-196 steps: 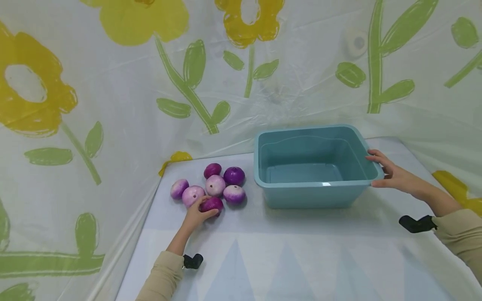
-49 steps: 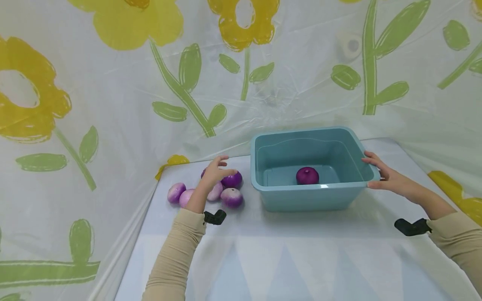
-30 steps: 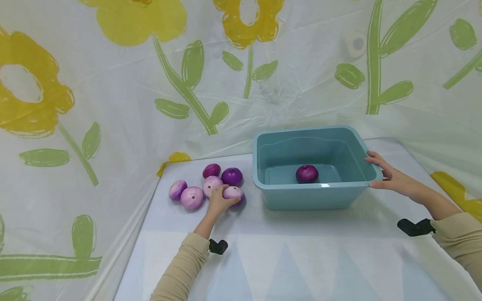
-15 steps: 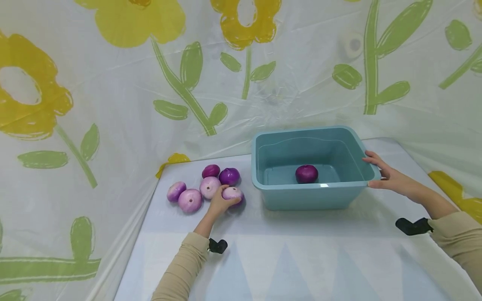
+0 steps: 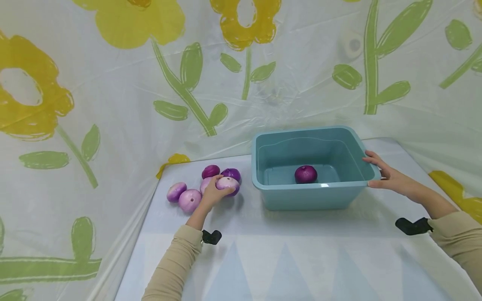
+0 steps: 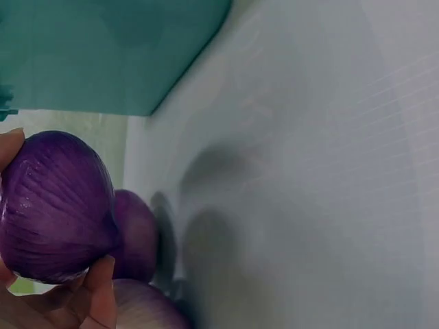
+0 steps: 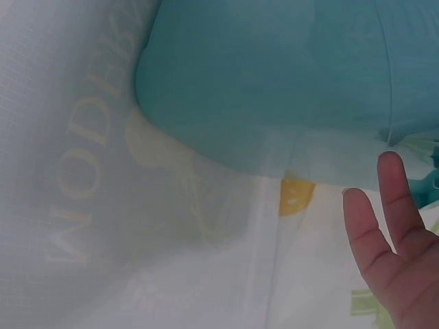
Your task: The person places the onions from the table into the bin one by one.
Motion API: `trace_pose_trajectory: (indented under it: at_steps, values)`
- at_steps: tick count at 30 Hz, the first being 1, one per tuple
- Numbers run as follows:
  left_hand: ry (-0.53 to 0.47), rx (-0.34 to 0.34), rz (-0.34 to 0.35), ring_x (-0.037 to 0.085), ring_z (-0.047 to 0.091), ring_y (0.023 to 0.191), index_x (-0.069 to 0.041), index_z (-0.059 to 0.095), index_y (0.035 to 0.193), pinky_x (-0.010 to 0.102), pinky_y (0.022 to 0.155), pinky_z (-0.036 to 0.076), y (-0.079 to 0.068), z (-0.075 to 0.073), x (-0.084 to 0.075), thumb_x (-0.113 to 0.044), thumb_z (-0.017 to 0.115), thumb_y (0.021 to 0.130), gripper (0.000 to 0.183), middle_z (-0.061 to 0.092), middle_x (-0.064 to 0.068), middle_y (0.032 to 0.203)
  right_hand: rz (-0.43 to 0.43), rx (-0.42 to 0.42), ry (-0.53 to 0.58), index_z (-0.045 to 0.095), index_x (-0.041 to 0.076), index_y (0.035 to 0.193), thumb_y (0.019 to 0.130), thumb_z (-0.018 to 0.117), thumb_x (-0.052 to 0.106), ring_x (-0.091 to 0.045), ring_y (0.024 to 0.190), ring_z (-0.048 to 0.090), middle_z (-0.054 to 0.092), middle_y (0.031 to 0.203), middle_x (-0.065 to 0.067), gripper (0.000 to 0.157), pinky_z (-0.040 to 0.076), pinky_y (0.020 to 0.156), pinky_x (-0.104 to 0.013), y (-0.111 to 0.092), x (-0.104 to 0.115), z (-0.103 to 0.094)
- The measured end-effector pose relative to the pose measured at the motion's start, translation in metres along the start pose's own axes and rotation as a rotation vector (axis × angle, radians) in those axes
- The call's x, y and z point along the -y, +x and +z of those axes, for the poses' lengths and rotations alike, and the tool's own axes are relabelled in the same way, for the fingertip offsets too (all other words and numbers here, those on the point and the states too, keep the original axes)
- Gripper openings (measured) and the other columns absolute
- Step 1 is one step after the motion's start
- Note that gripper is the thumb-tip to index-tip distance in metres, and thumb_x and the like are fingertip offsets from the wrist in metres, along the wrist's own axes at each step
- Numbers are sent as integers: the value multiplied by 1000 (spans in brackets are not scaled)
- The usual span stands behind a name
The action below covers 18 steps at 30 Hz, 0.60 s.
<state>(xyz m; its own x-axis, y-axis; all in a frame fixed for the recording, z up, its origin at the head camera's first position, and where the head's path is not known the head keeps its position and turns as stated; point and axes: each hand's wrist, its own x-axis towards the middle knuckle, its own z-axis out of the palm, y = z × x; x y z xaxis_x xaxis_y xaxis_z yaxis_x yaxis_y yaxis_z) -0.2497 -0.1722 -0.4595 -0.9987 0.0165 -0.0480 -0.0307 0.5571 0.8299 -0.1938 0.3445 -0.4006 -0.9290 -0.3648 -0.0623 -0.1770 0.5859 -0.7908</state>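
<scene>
Where the flowered sheet [image 5: 113, 104] falls to the table [image 5: 301, 251] at the far left, a cluster of purple onions sits near the table's back left corner: a pale one [image 5: 175, 191] at the left end, a second pale one [image 5: 189, 200] just beside it, a small dark one [image 5: 210, 171] behind, and a deep purple one [image 5: 232, 173] at the right of the group. Another pale onion is mostly hidden behind the left hand [image 5: 211, 195], which comes in from below in a beige sleeve [image 5: 171, 267] and grips a held onion [image 5: 227, 184], fingers and thumb curled round it, lifted just above the table in front of the deep purple one. From the left wrist view the held onion [image 6: 55, 205] shows dark purple with fine ribs, a thumb tip below it and a fingertip at its top, with two of the other onions close behind it. Right of the cluster stands a teal tub [image 5: 312, 198], and one dark onion [image 5: 305, 174] lies on its floor near the front wall. At the tub's right end the right hand [image 5: 388, 175] rests against the rim with fingers straight, thumb at the front corner, gripping nothing. The right wrist view shows the same fingers [image 7: 391, 226] stretched out just below the tub's [image 7: 274, 82] wall.
</scene>
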Motion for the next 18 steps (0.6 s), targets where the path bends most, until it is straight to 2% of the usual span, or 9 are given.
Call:
trace_pose_trajectory:
  at_steps: [3,7,11,18]
  values:
    - [33,7,-35,36,41,122,-8,40,132,50,101,34,5,-7,-6,-32,72,75,70,42,20,135,1,0,-1,8,8,146,89,52,19,-58,118,18,-21,151,5,72,32,85,-71,0,0,0]
    - [95,-1,-23,36,42,121,-9,39,133,49,101,34,8,-18,-15,-35,71,75,71,43,20,134,-1,4,-1,7,7,146,90,52,19,-58,118,18,-21,151,2,72,33,84,-71,1,0,0]
    - [89,-4,-3,35,42,122,-9,37,134,47,103,32,9,-29,-26,-34,70,77,70,42,19,136,-5,1,2,7,8,146,90,52,19,-58,118,18,-21,151,4,73,32,84,-72,1,0,0]
    - [66,24,-21,34,37,127,-12,31,138,48,105,30,13,-49,-45,-38,66,80,73,37,18,139,-12,-8,7,7,10,146,89,52,19,-59,120,15,-21,151,8,73,28,85,-74,0,-2,1]
